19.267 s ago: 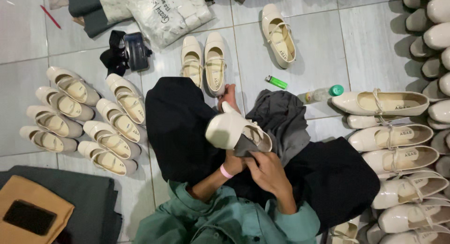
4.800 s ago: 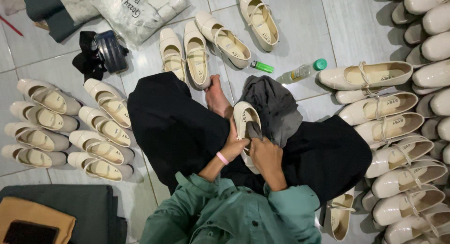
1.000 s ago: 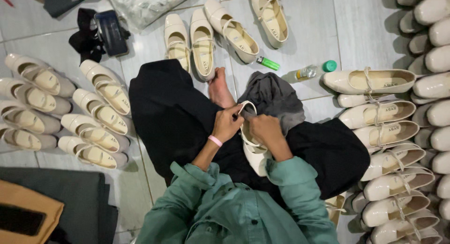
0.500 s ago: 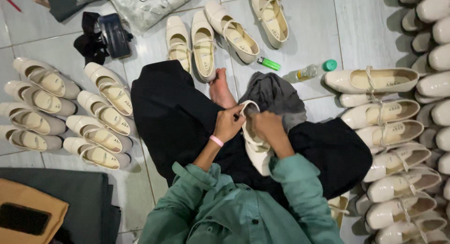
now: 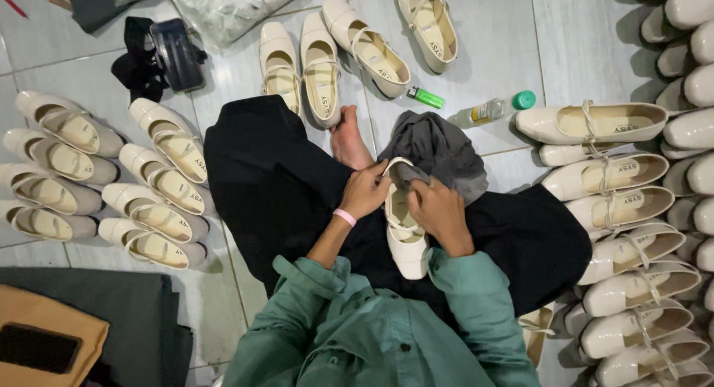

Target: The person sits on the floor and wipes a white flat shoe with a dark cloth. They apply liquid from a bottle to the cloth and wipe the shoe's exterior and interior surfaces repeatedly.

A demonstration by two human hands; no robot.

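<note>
Two hands work one cream strap shoe held over the lap: left hand grips its heel end, right hand presses a grey cloth into the opening. Best practice, in my judgement: steady the heel firmly and wipe in short strokes. Finish is pale, smooth and glossy, the toe pointing towards the person

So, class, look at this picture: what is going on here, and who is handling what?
A person in a green shirt sits on the tiled floor. The left hand steadies a cream strapped flat shoe in the lap, while the right hand presses a grey cloth into its heel end. Matching cream shoes lie in rows on both sides.
</note>
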